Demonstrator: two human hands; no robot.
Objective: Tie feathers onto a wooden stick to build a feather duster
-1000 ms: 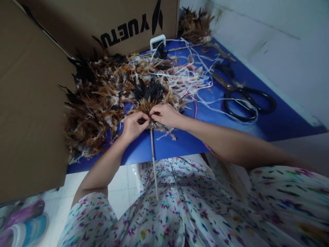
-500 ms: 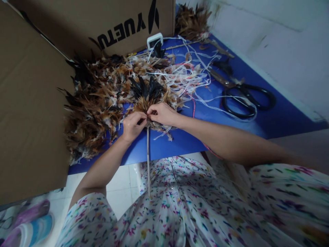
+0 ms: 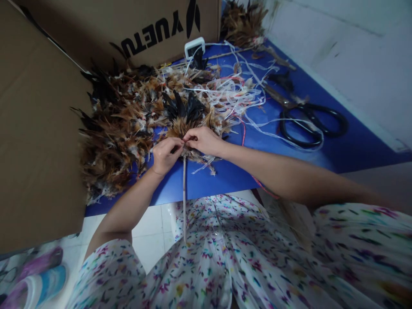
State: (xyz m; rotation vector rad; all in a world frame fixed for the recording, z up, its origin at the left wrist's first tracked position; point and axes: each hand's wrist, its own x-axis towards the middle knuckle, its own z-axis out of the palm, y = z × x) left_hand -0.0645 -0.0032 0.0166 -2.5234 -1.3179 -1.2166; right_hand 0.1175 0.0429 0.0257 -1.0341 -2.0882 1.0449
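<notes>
Left hand (image 3: pixel 165 153) and right hand (image 3: pixel 203 140) meet fingertip to fingertip at base of feather bundle (image 3: pixel 186 116), both pinching where feathers join thin stick (image 3: pixel 184 193). Stick runs from hands past near edge of blue worktop (image 3: pixel 337 150) toward floral lap. Big heap of brown and black feathers (image 3: pixel 112 133) at worktop's left side, against cardboard box (image 3: pixel 41 128). Tangle of white strips (image 3: pixel 231 94) mid-worktop (some red among them). Black scissors (image 3: pixel 309 122) near right edge, well apart from hands. Small white device (image 3: pixel 195 46) at far edge.
</notes>
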